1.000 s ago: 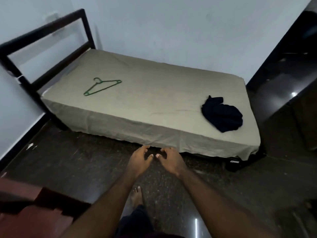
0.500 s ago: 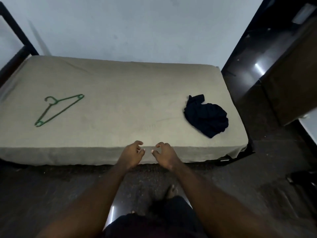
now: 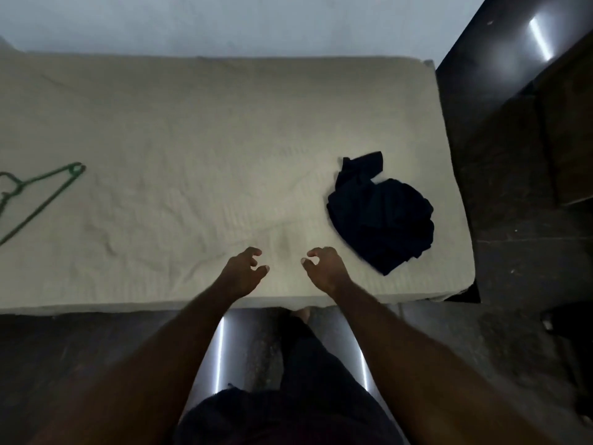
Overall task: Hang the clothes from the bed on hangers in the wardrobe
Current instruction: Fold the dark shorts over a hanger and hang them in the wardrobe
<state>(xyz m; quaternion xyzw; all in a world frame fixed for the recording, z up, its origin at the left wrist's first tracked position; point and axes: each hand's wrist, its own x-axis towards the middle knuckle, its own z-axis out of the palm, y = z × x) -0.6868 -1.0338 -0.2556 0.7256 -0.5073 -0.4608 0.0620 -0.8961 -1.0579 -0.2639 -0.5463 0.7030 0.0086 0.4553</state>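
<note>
I see the crumpled dark garment [image 3: 382,213] lying on the bed [image 3: 192,123], just right of my right hand [image 3: 325,268]. The green hanger [image 3: 38,194] is well left of my left hand [image 3: 242,274]. Both hands hang loosely curled, holding nothing. Half a second ago they were at the bed's edge; now they are over the mattress, wider apart.

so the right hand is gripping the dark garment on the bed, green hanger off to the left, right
Not gripping: the head view shows the right hand empty, fingers curled, short of the dark garment on the bed. The green hanger is off to the left.
</note>
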